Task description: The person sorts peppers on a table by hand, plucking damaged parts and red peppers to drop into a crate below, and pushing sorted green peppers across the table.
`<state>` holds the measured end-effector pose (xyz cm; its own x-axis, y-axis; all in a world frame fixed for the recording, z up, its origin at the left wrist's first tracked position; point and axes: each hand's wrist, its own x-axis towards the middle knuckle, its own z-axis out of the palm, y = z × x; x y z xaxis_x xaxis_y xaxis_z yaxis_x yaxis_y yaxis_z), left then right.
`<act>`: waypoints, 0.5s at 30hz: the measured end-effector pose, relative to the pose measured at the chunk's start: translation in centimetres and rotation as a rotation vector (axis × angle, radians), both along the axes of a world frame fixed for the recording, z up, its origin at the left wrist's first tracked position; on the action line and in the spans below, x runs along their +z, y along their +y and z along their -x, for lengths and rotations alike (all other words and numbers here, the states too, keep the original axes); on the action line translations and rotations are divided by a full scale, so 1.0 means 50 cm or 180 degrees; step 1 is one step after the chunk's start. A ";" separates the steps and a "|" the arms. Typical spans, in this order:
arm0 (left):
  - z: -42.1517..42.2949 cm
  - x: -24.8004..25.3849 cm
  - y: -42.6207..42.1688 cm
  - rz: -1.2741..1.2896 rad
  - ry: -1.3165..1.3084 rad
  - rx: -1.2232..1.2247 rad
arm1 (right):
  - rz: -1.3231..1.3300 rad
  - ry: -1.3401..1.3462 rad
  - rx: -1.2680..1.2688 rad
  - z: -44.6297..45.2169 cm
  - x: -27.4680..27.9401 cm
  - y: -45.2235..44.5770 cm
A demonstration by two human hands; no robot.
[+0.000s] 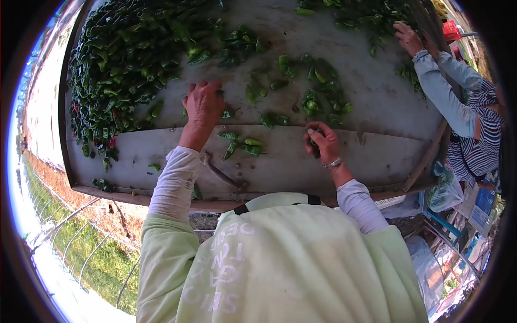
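Observation:
My left hand (203, 109) reaches over the grey metal table (247, 116), back upward, with its fingers bent and close together. A dark bit shows beside its fingertips, but whatever the fingers hold is hidden. Green peppers (228, 113) lie just to its right. My right hand (325, 145) is closed near the table's front part, thumb pressed on a dark green pepper that shows between the fingers. Between my hands a few loose green peppers (251, 146) rest on the front strip. More peppers (312, 102) lie scattered beyond my right hand.
A large heap of green peppers (124, 59) covers the table's left side. Another pile (371, 16) lies at the far right, where a co-worker's hand (408, 39) touches it. A curved stick-like piece (219, 171) lies near the front wooden edge. Plastic bags (446, 185) hang at right.

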<state>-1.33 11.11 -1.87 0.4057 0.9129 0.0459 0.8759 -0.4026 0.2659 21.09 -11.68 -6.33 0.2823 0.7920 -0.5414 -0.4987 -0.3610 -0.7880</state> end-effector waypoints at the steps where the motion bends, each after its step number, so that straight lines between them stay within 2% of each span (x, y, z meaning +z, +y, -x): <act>1: 0.006 -0.004 0.006 0.0130 0.0131 0.0071 | -0.0013 0.0000 0.0045 0.000 0.001 0.000; 4: 0.005 -0.017 0.014 0.0388 0.0353 0.0100 | -0.0072 -0.0052 0.0059 -0.001 -0.006 -0.001; 7: 0.008 -0.024 0.015 0.0010 0.0476 -0.0033 | -0.0157 0.0023 0.0038 -0.001 -0.009 -0.003; 9: 0.037 -0.003 0.015 0.0674 -0.0551 0.0329 | -0.0160 0.0061 0.0023 -0.001 -0.007 -0.003; 11: 0.096 0.037 0.005 0.0710 -0.0986 0.0632 | -0.0148 0.0104 0.0009 0.002 0.003 -0.002; 13: 0.192 0.060 -0.011 0.0425 -0.1621 0.0939 | -0.0142 -0.0240 0.0213 0.010 0.034 0.012; 14: 0.257 0.064 -0.023 0.0545 -0.2255 0.1203 | -0.0142 -0.0230 0.0227 0.014 0.047 0.028; 15: 0.333 0.068 -0.035 0.0488 -0.2495 0.1411 | -0.0408 -0.0585 0.0456 0.017 0.058 0.051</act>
<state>-17.99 9.36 1.51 -0.0798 0.9965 0.0259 0.4879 0.0164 0.8728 20.26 -9.12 -3.45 0.2468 0.8897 -0.3842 -0.2940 -0.3090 -0.9045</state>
